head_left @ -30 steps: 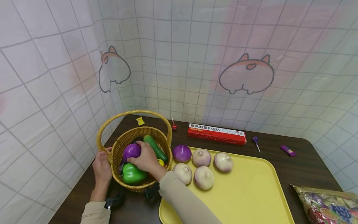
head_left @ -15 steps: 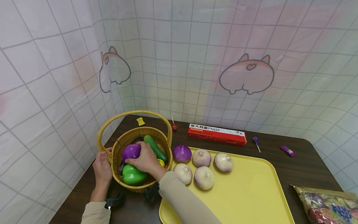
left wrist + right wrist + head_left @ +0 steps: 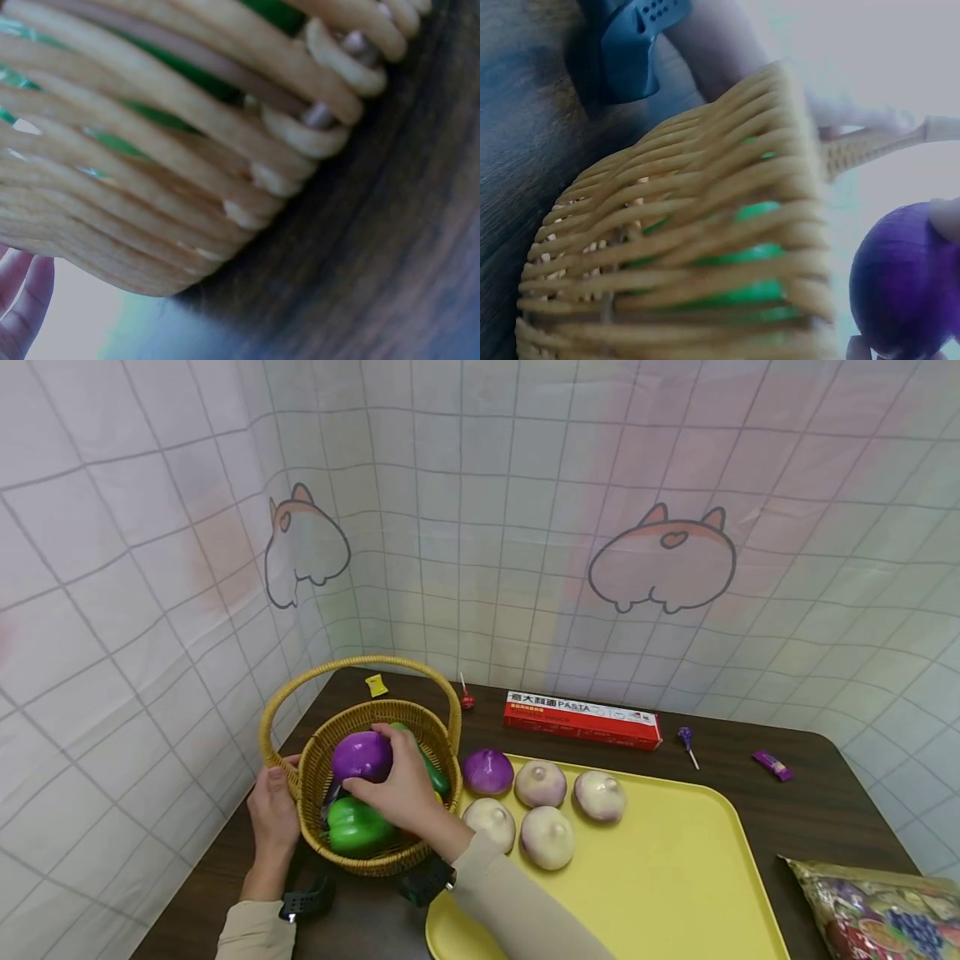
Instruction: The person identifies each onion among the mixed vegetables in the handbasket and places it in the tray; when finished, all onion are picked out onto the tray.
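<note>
The right hand (image 3: 405, 789) curls its fingers round a purple onion (image 3: 362, 757), held at the basket's (image 3: 315, 760) mouth, above the green pepper (image 3: 356, 827). The left hand (image 3: 273, 814) grips the basket's rim at its 9 o'clock side. At the basket's 3 o'clock, a yellow tray (image 3: 660, 893) on the tabletop (image 3: 825, 793) carries five more onions. A red pasta box (image 3: 581, 718) lies at the tray's 12 o'clock.

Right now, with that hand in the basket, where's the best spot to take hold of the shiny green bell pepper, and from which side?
Come from above, through the open top of the woven wicker basket. Grip the shiny green bell pepper across its broad rounded shoulders: its wide bulging body faces up, and the basket wall blocks any sideways approach.
</note>
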`<act>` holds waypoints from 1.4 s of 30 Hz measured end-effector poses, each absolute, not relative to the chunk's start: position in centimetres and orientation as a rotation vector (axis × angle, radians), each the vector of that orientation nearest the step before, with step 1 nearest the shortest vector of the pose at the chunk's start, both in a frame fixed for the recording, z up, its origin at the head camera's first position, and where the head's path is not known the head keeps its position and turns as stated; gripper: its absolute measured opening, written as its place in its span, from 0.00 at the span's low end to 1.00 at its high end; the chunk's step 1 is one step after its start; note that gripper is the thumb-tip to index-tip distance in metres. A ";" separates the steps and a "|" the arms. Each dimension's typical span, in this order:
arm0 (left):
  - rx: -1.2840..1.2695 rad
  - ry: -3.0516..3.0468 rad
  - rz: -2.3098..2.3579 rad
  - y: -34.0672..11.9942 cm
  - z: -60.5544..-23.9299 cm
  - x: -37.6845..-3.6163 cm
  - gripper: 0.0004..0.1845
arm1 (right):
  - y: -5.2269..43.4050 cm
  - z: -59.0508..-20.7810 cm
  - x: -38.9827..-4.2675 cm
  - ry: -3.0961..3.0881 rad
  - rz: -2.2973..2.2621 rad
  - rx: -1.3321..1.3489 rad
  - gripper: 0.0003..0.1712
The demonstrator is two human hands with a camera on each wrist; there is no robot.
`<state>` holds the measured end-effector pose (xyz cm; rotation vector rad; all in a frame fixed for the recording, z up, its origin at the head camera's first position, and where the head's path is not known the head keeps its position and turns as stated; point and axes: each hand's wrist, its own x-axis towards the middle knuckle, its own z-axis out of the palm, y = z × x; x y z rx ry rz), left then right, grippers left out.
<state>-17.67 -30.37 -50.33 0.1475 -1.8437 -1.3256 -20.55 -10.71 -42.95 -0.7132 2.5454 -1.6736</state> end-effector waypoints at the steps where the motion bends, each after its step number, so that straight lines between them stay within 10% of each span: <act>1: 0.148 -1.838 -1.335 -30.4 -50.3 -17.7 0.30 | -10.3 -42.7 -20.4 2.531 -1.695 -0.725 0.43; 20: 0.209 -1.839 -1.334 -30.8 -50.2 -17.2 0.30 | -2.4 -40.9 -16.2 2.419 -1.781 -1.082 0.41; 42: 0.171 -1.813 -1.399 -30.3 -50.4 -17.9 0.29 | 12.9 -45.8 -15.3 2.861 -1.832 -0.496 0.52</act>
